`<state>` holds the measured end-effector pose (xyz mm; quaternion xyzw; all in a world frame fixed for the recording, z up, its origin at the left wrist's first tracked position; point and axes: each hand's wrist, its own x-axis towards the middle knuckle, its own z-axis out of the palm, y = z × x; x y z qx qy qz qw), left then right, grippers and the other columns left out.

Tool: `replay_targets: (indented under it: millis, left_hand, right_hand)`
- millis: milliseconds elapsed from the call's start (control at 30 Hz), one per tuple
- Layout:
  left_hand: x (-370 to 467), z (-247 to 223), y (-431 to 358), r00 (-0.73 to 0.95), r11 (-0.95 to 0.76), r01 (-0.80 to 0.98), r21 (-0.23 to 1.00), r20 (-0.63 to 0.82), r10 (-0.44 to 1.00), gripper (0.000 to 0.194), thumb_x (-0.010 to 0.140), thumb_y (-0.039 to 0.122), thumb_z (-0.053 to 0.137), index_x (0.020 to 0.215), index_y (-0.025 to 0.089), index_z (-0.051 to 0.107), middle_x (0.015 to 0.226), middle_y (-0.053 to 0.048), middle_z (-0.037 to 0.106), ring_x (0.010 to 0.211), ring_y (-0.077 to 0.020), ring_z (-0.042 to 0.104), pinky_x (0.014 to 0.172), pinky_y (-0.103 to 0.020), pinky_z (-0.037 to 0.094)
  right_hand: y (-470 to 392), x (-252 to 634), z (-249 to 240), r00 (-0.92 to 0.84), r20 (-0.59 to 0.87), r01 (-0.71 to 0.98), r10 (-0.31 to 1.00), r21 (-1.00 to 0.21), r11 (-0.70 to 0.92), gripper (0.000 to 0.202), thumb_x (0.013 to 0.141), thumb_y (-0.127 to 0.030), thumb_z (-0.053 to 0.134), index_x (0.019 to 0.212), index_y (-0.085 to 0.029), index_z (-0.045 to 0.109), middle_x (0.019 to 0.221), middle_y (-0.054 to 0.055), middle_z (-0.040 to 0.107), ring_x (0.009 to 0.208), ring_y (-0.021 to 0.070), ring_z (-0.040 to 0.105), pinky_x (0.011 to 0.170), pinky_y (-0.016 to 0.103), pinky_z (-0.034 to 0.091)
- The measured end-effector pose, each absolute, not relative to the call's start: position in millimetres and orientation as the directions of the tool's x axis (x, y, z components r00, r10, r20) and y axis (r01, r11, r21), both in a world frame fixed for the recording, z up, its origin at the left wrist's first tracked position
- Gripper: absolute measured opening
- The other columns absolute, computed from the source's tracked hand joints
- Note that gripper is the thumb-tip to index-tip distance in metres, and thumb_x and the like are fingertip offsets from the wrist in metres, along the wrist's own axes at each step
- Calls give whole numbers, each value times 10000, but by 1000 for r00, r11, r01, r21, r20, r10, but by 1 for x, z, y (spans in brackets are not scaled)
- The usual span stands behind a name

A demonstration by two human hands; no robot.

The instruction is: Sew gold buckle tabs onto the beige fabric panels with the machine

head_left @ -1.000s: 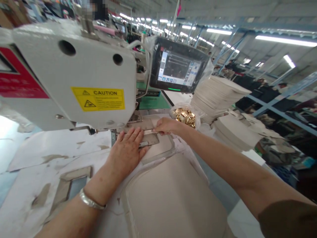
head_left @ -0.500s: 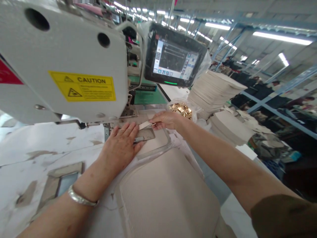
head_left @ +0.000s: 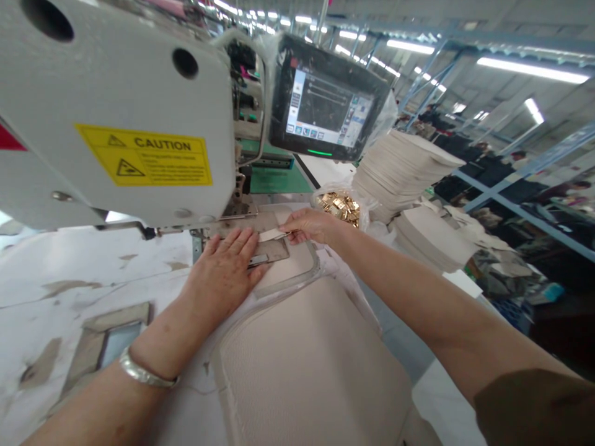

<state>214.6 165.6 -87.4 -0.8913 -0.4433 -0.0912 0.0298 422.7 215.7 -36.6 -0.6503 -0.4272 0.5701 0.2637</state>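
Observation:
My left hand (head_left: pixel 227 266) lies flat, fingers spread, on a clear template plate beneath the head of a sewing machine (head_left: pixel 130 111). Just right of it, my right hand (head_left: pixel 304 226) pinches a thin metal tool, perhaps tweezers, whose tip meets a small pale strip (head_left: pixel 272 235). That strip lies over the upper edge of a rectangular opening (head_left: pixel 274 249) in the plate, with a small metal piece near my left thumb. A beige panel (head_left: pixel 295 263) shows under the plate. Closer to me rests a stack of large beige panels (head_left: pixel 316 365).
A screen (head_left: pixel 328 99) stands behind my hands. Gold metal parts (head_left: pixel 341 206) fill a plastic bag beyond my right hand. Tall piles of beige pieces (head_left: pixel 404 167) stand at the right. A framed cut-out (head_left: pixel 116 322) is in the table cover at left. People sit far off.
The view has shifted slightly, so the machine head appears a little further left and higher. Both hands keep nearly the same pose at the plate.

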Motion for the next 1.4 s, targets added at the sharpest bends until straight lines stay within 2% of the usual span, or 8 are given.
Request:
replay_targets:
  millis: [167,267,367,533,800,1000,1200,1400]
  left_hand:
    - [213,-90,166,593,-613,789,28,226,773,606,961,460,386,1438,87,417,1531,-136,389,1424,-307,345,1156,-523,272]
    - [212,-94,167,589,-615,788,28,253,767,603,954,459,410,1424,83,440,1512,-146,414,1411,-319,367,1146,-528,300]
    - [217,-97,169,623,-657,754,27,288,727,558,961,406,417,1416,87,455,1498,-149,433,1398,-305,393,1146,-497,329]
    - [237,-96,170,683,-719,695,26,290,671,471,965,287,428,1396,104,483,1431,-141,523,1328,-249,494,1127,-416,391]
    - [194,-83,148,535,-548,835,-51,312,785,446,936,319,503,1294,60,561,1295,-193,618,1176,-302,596,1042,-449,470]
    - [191,-80,141,514,-495,858,-140,277,812,394,913,234,522,1234,12,583,1214,-216,621,1135,-323,586,1040,-448,448]
    - [204,-71,141,491,-480,871,-108,237,838,327,899,255,543,1120,24,607,1048,-200,626,1008,-317,591,939,-432,472]
    - [203,-70,139,480,-471,877,-97,234,845,300,895,257,554,1104,45,597,1034,-175,621,990,-300,592,907,-412,474]
  right_hand:
    - [211,413,-38,84,-456,399,886,-800,-449,324,777,-103,759,595,-135,493,419,-40,531,380,56,503,452,157,508]
    - [208,408,-34,139,-413,597,900,-690,-409,328,796,-129,741,584,-146,491,363,-47,486,341,70,483,401,161,477]
    - [207,407,-31,110,-452,673,885,-622,-402,312,829,-157,708,605,-151,491,360,-40,490,336,89,497,397,182,483]
    - [209,414,-38,66,-481,639,874,-653,-407,246,882,-189,650,675,-146,525,402,-48,524,338,81,501,429,192,501]
    - [211,422,-54,43,-435,581,899,-722,-377,198,879,-197,652,730,-155,529,437,-50,555,344,80,512,357,161,425]
    - [207,418,-46,32,-441,568,897,-731,-380,203,901,-132,602,718,-146,518,456,-53,554,341,72,511,374,166,433]
    - [209,420,-41,9,-491,577,871,-709,-405,201,900,-104,588,708,-135,537,456,-44,554,352,83,519,420,186,466]
    - [210,419,-43,20,-498,571,867,-706,-419,192,892,-110,596,710,-134,539,457,-36,561,357,87,525,422,187,472]
